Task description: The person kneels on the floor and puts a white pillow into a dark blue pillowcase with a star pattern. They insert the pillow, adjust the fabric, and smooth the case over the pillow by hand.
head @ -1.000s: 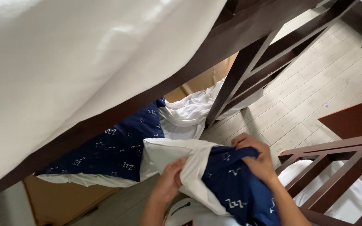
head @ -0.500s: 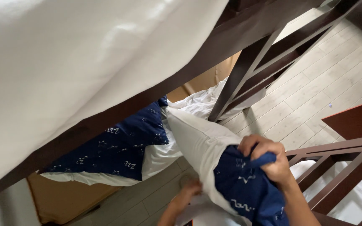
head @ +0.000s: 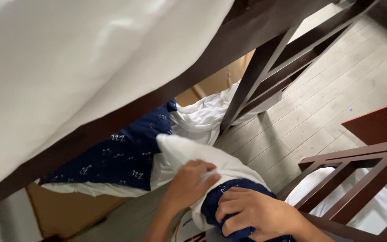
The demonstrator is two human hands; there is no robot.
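Brown cardboard box (head: 68, 210) low at your left, below navy bedding, flat face toward you. Second cardboard panel (head: 222, 76) behind dark bed rail, tan. White package (head: 189, 231) with red-black print under your wrists, mostly hidden.

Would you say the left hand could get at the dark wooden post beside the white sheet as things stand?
Probably yes: the left hand rests on the white pillow, and only loose white sheet lies between it and the wooden post; no rail blocks that path.
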